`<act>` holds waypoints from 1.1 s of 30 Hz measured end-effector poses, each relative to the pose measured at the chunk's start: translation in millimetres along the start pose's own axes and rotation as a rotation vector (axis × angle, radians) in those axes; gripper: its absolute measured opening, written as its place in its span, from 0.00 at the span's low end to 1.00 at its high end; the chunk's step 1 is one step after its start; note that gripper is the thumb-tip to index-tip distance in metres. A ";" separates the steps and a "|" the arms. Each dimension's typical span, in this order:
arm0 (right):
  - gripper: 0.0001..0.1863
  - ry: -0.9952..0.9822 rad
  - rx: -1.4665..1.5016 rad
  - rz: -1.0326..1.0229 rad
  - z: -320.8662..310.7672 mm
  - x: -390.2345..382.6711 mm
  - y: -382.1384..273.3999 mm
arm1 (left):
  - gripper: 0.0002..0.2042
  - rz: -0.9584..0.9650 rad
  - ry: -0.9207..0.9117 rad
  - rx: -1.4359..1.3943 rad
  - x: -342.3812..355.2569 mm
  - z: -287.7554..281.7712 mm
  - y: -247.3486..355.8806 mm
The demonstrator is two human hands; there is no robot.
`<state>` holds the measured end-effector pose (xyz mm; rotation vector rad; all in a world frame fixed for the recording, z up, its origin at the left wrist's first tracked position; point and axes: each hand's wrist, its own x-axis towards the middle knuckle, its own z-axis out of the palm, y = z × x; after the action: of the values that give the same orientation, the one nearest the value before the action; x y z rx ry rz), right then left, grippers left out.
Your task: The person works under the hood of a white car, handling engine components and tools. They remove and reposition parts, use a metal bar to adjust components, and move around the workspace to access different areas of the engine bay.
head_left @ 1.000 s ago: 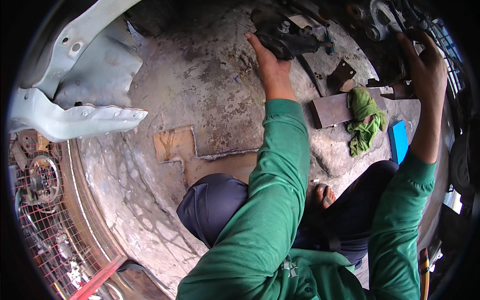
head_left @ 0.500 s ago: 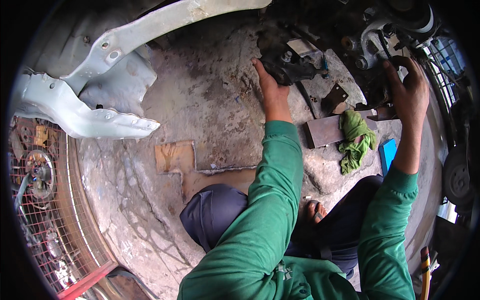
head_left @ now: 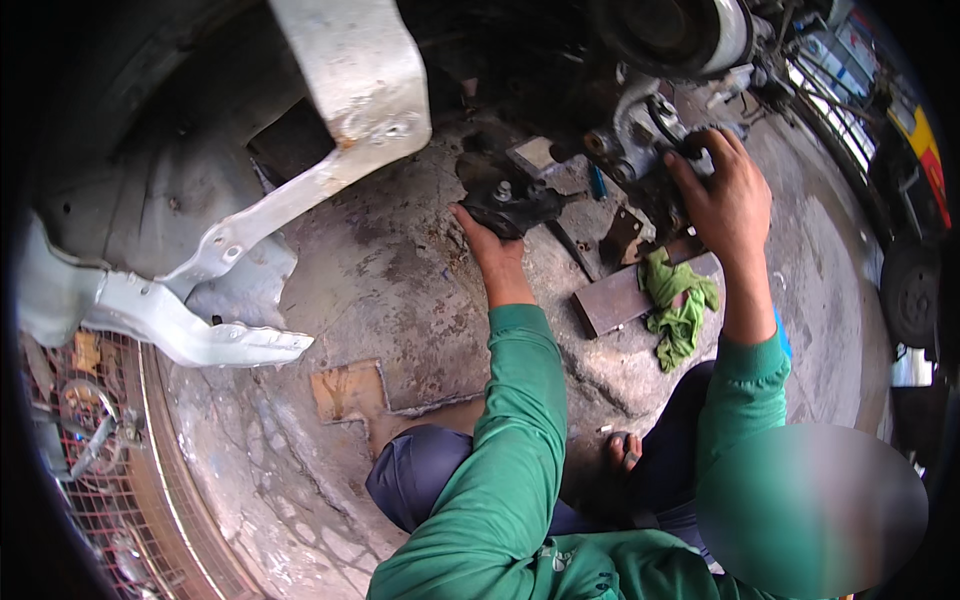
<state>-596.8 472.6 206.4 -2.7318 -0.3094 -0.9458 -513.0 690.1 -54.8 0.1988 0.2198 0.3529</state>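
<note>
My left hand [head_left: 495, 262] is closed on the near side of a black metal part [head_left: 512, 212]. A bolt stands upright on top of that part, and my thumb lies along its left end. To the right, my right hand [head_left: 735, 200] is curled with thumb and fingers at a black hose [head_left: 668, 118]. The hose curves down beside a greasy metal housing [head_left: 628, 150] of a vehicle assembly. My fingertips are partly hidden behind the hand and the dark parts.
A green rag [head_left: 675, 305] drapes over a brown metal block [head_left: 610, 302] on the concrete. Behind lies a rusty bracket [head_left: 626, 236]. A pale, bent body panel [head_left: 370, 150] juts in at left above a red wire-mesh rack [head_left: 110, 480]. A black wheel [head_left: 910, 290] stands far right.
The view has shifted, so the body panel reaches further into the picture and more of the vehicle assembly shows. My hands keep to the same parts.
</note>
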 end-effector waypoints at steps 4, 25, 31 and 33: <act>0.18 0.018 -0.001 -0.021 4.8 -0.3 1.0 | 0.45 0.014 -0.012 0.030 -1.3 -0.1 3.2; 0.20 0.021 -0.018 -0.176 26.9 2.1 31.7 | 0.40 0.056 -0.155 0.030 5.6 -14.3 1.3; 0.14 0.143 -0.007 -0.066 10.1 -8.0 -16.8 | 0.44 0.076 -0.143 -0.003 8.5 -18.4 -3.1; 0.14 0.208 -0.085 -0.133 11.8 -11.4 -22.4 | 0.43 0.070 -0.177 -0.028 9.7 -14.5 -0.5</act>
<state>-604.8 495.8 193.5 -2.6834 -0.4251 -1.2946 -507.5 695.4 -70.5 0.2089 0.0334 0.4059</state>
